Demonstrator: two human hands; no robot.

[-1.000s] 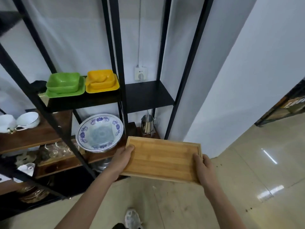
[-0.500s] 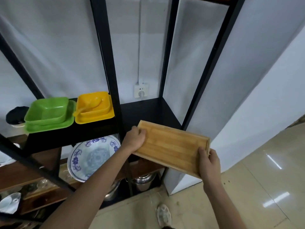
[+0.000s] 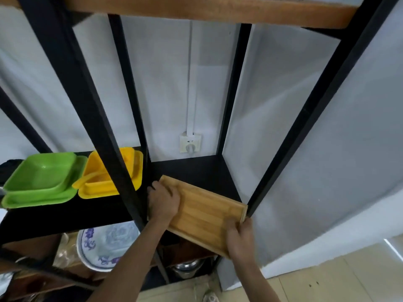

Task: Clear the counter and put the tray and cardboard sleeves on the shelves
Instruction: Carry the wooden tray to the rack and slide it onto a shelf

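Observation:
A rectangular bamboo tray [image 3: 205,212] is held at an angle over the front of the black shelf [image 3: 196,171] in the right bay of the rack. Its far corner lies above the shelf board and its near end sticks out past the shelf edge. My left hand [image 3: 162,201] grips the tray's left end, thumb on top. My right hand [image 3: 239,238] holds the near right corner from below and the side. No cardboard sleeves are in view.
Black rack posts [image 3: 104,131] frame the bay. A green bowl on a plate [image 3: 41,179] and a yellow bowl set [image 3: 104,177] sit on the left shelf. A blue-patterned plate [image 3: 104,245] stands below. A wall socket [image 3: 190,143] is behind. A wooden shelf [image 3: 196,9] runs overhead.
Both hands have lifted the tray from waist height up and forward, so its far end now reaches over the black shelf. The view has tilted upward and closer to the rack.

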